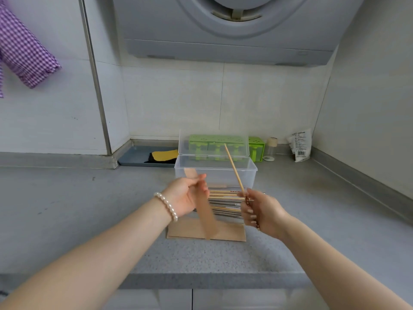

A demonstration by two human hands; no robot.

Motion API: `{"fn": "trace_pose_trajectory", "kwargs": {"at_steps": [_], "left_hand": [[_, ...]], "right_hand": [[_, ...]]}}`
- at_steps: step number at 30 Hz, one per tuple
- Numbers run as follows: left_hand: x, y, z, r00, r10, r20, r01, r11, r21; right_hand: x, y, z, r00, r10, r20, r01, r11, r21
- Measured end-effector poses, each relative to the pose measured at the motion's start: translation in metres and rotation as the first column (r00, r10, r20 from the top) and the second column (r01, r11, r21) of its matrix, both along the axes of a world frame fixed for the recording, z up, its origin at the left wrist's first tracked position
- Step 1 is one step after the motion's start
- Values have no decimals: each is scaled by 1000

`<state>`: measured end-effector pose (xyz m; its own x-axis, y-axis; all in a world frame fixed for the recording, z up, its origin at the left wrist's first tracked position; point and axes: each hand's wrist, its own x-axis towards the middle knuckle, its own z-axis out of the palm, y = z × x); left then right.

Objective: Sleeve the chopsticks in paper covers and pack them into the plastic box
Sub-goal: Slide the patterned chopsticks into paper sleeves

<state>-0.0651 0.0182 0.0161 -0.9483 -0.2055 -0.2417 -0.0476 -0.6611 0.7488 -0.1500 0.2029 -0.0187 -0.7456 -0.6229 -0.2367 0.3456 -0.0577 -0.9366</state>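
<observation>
A grey speckled countertop (89, 209) is seen tucked into a tiled corner, with a grey range hood (234, 30) overhead and a purple checked cloth (24, 52) hung up at far left.

Toward the far middle, a clear plastic box (215, 173) is parked with its hinged lid (213, 143) flipped up and leaned back. Whether anything has been packed inside can't really be told, since it's all see-through. Behind it a green container (257, 148) is visible, partly through the lid. Left of that, a blue-grey tray (134, 156) is set against the wall with a yellow and black cloth (163, 156) lying in it. To the right, a small clear jar (271, 148) and a white packet (300, 145) are lined up along the wall.

Nearer in, a pile of loose chopsticks (225, 203) is spread just in front of the box, and a stack of brown paper covers (225, 231) lies just beyond it on the near side.

One paper cover (206, 211) is gripped in the left hand (186, 196), held up on a slant above the stack. A single chopstick (233, 167) is pinched in the right hand (260, 212), its tip pointed up and away over the box. The two aren't touching yet.
</observation>
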Motion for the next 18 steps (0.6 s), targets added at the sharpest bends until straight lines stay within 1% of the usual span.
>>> {"fn": "trace_pose_trajectory", "kwargs": {"at_steps": [1,3,5,7,9,12,14,16,18], "left_hand": [[2,-3,0,996,-73,46,75,995,-60],[7,-7,-2,978,-172,118,194,957,-214],[10,-7,-4,964,-214,160,258,898,-357],[12,-5,-5,956,-230,181,288,849,-443],[11,-3,-7,950,-240,200,309,820,-482],[10,0,-7,940,-248,232,337,772,-539],[10,1,-6,934,-262,243,355,752,-555],[10,1,-6,931,-272,241,362,756,-546],[11,0,-7,932,-273,240,362,754,-548]], "right_hand": [[-2,3,3,1000,-21,-7,21,999,-30],[-7,9,6,997,-59,-58,55,996,-70],[-9,14,12,990,-73,-121,64,995,-72],[-10,18,18,983,-70,-172,56,995,-83],[-10,20,24,981,-55,-187,30,991,-133],[-12,21,32,985,-12,-170,-30,969,-243],[-13,21,38,985,-24,-173,-29,955,-294],[-11,20,46,947,-126,-296,49,966,-256],[-10,19,52,864,-256,-433,159,955,-249]]}}
